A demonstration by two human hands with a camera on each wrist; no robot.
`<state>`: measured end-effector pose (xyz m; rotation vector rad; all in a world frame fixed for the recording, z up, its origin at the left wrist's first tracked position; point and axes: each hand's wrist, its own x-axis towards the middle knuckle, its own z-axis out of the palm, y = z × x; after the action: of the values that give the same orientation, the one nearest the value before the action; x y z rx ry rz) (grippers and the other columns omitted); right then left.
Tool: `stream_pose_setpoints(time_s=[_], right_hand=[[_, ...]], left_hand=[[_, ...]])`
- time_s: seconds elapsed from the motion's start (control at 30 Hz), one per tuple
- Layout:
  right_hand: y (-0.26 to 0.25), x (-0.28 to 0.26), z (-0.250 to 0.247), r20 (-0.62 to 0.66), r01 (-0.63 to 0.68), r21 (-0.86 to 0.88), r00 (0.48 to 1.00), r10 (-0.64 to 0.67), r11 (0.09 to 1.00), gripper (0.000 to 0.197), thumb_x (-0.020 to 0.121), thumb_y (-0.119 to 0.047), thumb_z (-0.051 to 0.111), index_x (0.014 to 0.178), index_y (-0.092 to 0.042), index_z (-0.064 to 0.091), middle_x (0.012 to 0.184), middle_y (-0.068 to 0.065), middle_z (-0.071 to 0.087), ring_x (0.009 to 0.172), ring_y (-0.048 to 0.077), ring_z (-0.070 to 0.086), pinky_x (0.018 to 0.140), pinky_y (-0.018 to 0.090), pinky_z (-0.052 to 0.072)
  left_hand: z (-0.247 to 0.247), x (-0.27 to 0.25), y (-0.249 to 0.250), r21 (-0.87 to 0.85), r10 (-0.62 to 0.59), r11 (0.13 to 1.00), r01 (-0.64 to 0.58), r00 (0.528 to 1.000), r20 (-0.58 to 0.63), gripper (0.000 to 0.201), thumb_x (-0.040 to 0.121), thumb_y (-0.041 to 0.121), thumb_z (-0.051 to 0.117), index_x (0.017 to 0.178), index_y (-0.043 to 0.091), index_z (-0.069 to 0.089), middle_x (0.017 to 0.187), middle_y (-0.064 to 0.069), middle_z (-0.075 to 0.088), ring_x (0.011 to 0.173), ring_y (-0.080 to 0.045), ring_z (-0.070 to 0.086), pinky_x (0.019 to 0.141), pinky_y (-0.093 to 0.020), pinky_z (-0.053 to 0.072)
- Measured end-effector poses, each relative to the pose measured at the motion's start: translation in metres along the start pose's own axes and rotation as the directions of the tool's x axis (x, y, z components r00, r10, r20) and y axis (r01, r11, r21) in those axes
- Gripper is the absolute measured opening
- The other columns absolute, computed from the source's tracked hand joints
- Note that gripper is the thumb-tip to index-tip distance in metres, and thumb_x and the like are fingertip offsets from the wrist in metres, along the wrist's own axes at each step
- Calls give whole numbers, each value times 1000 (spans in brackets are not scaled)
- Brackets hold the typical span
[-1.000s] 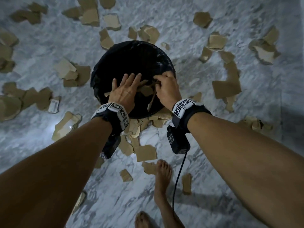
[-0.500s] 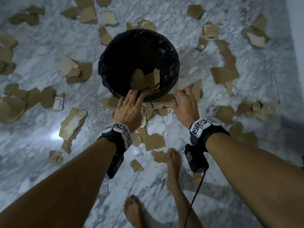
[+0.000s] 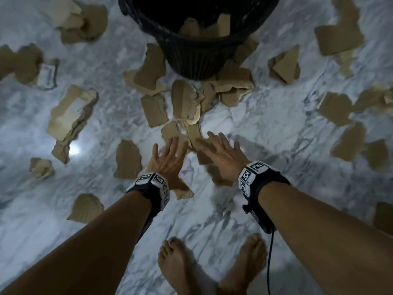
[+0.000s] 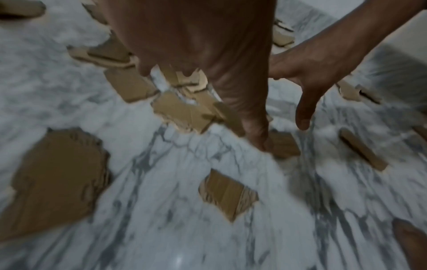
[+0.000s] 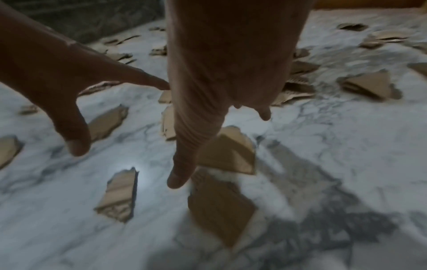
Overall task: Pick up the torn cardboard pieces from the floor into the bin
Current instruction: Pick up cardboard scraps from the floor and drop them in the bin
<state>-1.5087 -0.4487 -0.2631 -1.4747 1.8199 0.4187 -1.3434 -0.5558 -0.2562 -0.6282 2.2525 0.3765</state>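
Head view: both hands (image 3: 194, 158) spread, empty, over floor cardboard pcs (image 3: 192, 135).

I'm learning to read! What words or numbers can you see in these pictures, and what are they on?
No words can be read.
White label on a cardboard piece: print too blurred.
Pale patch on another cardboard piece: faint marks, too blurred.
Wrist bands: black-and-white square codes, no letters.

No readable words or numbers are showing; only black-and-white square code markers are sitting on both wristbands (image 3: 153, 180), at 6 o'clock from the bin (image 3: 197, 50).
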Motion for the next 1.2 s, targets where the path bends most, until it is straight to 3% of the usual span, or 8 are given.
stream_pose_setpoints(time_s=[0.13,0.23,0.37,0.5,0.67,0.87,1.1,1.2], right_hand=[[3,43,35,-13,39,-181,999,-42,983,103,87,-25,61,148,-38,-20,156,6,-32,145,37,-22,110,70,8],[12,70,38,-40,63,-205,997,-73,977,126,73,-40,78,147,-35,-24,154,8,-36,143,39,-25,108,72,6],[19,96,9,-101,76,-249,990,-104,966,149,47,-54,88,147,-37,-21,153,7,-37,142,41,-28,107,75,0],[22,132,-34,-174,73,-268,977,-123,961,152,44,-60,87,145,-40,-25,153,8,-36,141,43,-27,104,77,1],[34,164,-60,-103,85,-175,989,-104,981,144,44,-61,87,143,-52,-18,158,7,-23,143,46,-17,107,75,4],[37,149,-59,-207,97,-225,968,-145,969,108,57,-62,79,145,-44,18,140,9,28,123,35,33,98,52,40],[22,134,-27,-281,9,38,960,2,999,82,69,-33,79,138,-30,34,132,14,30,120,44,34,80,47,49],[18,133,-19,-341,3,95,940,30,995,67,79,-16,70,136,-26,36,130,16,32,117,46,37,78,50,49]], left_hand=[[56,27,3,42,-42,998,40,998,47,151,50,74,73,144,19,-31,154,-13,-30,145,-34,-20,111,-67,0],[75,45,-2,17,-72,997,72,997,4,145,56,69,74,143,23,-32,154,-14,-30,144,-35,-21,109,-71,2],[61,75,-15,-43,-131,991,128,987,-89,144,57,60,79,143,27,-32,152,-12,-34,143,-36,-24,106,-73,2],[26,116,-42,-130,-187,978,163,962,-201,138,63,56,77,141,31,-34,153,-8,-33,144,-37,-20,105,-76,7],[-1,138,-67,-187,-173,973,137,965,-195,134,58,58,81,146,35,-18,157,0,-14,146,-36,-7,103,-74,19],[-1,134,-72,-233,-157,970,74,918,-364,96,62,57,77,140,28,29,143,-8,26,133,-36,26,95,-59,43],[12,133,-51,-172,-110,984,37,895,-432,70,77,65,45,126,16,36,117,-21,47,101,-43,49,74,-54,51],[15,136,-40,-117,-101,992,56,900,-424,64,82,39,64,129,8,33,109,-25,52,84,-42,57,63,-50,54]])
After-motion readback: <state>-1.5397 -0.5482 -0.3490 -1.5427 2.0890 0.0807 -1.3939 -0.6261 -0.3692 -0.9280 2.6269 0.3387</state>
